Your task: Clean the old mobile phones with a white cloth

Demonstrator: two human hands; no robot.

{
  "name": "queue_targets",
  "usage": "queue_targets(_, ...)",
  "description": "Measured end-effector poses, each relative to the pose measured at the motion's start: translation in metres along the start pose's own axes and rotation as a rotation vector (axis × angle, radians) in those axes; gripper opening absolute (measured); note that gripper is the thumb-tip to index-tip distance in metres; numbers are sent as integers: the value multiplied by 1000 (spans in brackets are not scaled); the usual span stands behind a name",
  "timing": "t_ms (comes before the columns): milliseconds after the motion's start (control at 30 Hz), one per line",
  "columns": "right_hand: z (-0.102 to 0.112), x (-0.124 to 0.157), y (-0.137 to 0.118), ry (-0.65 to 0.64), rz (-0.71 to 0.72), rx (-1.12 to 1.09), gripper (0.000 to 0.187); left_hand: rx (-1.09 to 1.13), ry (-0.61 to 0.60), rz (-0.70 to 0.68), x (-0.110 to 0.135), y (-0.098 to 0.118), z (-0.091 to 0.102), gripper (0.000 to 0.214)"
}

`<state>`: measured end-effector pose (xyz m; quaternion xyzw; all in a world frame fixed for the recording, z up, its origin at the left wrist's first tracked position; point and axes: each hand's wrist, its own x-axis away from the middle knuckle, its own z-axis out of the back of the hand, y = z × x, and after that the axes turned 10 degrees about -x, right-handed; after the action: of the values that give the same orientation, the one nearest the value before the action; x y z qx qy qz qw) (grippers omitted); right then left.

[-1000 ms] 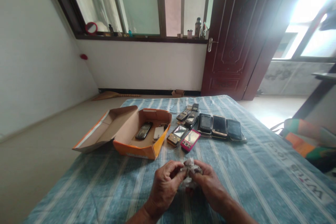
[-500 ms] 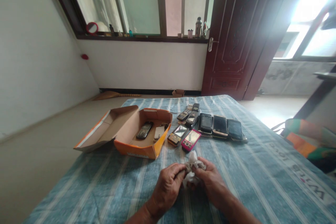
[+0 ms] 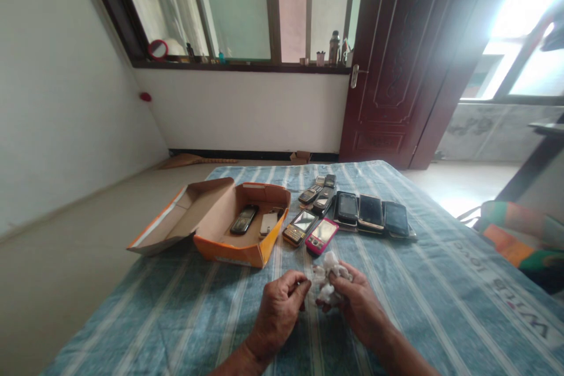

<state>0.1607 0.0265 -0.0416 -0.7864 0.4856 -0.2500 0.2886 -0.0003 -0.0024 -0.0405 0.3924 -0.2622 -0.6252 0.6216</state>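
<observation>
A crumpled white tissue is bunched in my right hand, with the thumb pressed on top of it. To its left, my left hand is closed in a pinch, thumb against fingertips, a small gap away from the tissue. Whatever it may pinch is hidden. Just beyond the hands lie a pink-framed phone and a gold-and-black keypad phone, side by side.
An orange cardboard box stands open at the left, holding a black phone and a white phone. Several older phones and dark touchscreen phones lie behind. A striped blue cloth covers the surface.
My left hand has come away from the tissue, opening a gap between the hands. The tissue stays in my right hand. The view has shifted slightly.
</observation>
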Motion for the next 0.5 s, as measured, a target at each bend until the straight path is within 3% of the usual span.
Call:
queue_targets(233, 9, -7, -7, 60, 41, -4, 33, -57, 184, -208, -4, -10, -2, 24)
queue_targets(500, 20, -10, -19, 146, 144, 134, 35, -180, 366, -250, -17, -26, 11, 28)
